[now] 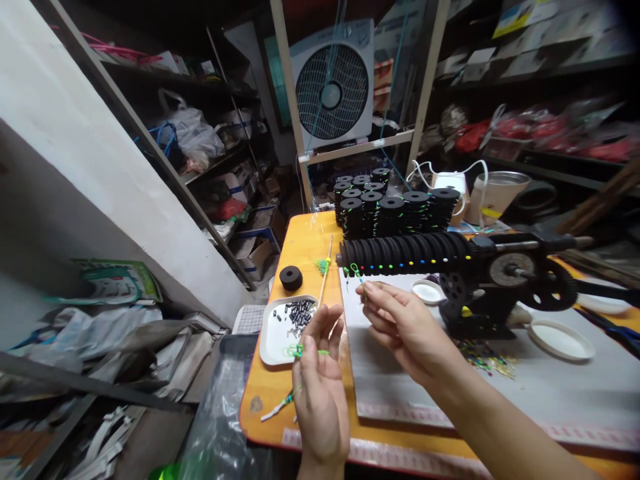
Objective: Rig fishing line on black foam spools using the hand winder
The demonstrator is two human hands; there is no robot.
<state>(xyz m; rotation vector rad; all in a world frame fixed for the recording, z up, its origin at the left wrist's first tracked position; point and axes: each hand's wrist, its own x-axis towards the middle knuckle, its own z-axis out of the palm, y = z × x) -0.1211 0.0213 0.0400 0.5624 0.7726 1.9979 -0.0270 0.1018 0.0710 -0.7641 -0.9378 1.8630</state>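
My left hand (324, 400) is turned palm up over the table's near left side. Its thumb and curled fingers are closed on a small bunch of green line loops (296, 351). To its right, my right hand (403, 323) pinches a thin green-and-blue looped line (357, 273) between thumb and fingertips, close to the left end of a ribbed black roller (405, 253). Short lines dangle beside that end. A stick (325, 279) with green loops around it leans on the white tray (267, 352), which holds small black tubes (301, 313).
A black foam spool (291, 278) lies behind the tray. Stacks of black foam spools (393, 212) stand at the back. The roller's geared machine (513, 270) occupies the right, with small beads (493, 363) and a white lid (561, 340) in front. A box fan (333, 87) stands beyond.
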